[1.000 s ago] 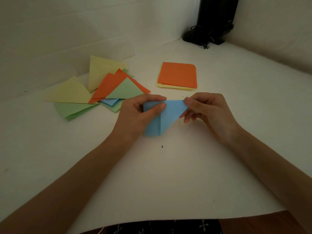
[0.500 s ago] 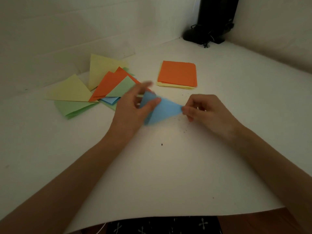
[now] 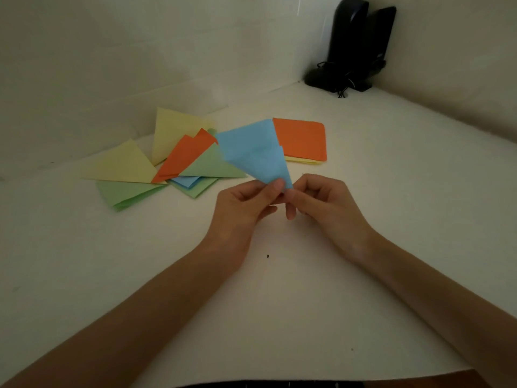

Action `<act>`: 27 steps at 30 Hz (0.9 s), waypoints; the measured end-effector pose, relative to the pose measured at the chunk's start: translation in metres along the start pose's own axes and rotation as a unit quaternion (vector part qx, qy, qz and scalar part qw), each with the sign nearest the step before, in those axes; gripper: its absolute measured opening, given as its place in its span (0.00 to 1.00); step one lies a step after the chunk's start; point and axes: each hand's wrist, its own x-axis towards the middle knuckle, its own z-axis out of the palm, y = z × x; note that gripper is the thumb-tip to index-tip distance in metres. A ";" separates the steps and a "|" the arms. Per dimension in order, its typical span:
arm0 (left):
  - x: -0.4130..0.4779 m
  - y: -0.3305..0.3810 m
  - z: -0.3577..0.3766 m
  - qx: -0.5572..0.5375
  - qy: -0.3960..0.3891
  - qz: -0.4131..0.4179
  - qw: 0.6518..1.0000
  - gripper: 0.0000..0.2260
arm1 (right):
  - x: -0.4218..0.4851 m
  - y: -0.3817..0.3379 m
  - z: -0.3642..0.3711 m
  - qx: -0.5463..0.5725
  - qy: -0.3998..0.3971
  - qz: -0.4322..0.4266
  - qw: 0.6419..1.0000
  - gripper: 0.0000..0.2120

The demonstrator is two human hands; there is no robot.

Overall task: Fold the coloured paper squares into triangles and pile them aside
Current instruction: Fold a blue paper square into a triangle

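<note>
White paper covers the table [image 3: 391, 219], the widest thing in front of me. On its left lies the loose pile of folded triangles [image 3: 173, 166], yellow, orange, green and a little blue, overlapping one another. Just right of that pile sits the stack of unfolded squares [image 3: 302, 140], orange on top with yellow showing beneath. Black speakers [image 3: 355, 46] stand in the far corner, well apart from the work.

Smaller than these is the blue paper [image 3: 254, 152]. 1 second ago it sat low over the table, point towards me, with a hand at each end of its long edge. Now it stands raised in the air, its wide end up and hiding part of the stack behind it. My left hand [image 3: 240, 208] and right hand [image 3: 321, 203] have come together at its bottom corner, and both pinch that 1 tip between thumb and fingers.

I take this to mean the fold is made and I am pressing the corner sharp, so the piece should be ready to join the pile at my left. Squares remain, so the task is not done. A tiny dark speck [image 3: 268, 256] lies nearer me.
</note>
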 end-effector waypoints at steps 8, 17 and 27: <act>0.009 0.014 -0.015 -0.119 0.066 -0.037 0.990 0.06 | 0.000 0.004 -0.008 0.036 -0.015 0.023 0.999 0.09; 0.007 0.018 -0.025 0.091 0.034 0.018 0.995 0.05 | 0.003 0.002 -0.007 0.015 0.000 0.011 1.000 0.10; 0.002 0.010 -0.017 0.093 0.042 0.033 0.994 0.01 | 0.001 0.007 -0.004 -0.069 -0.020 0.000 0.997 0.06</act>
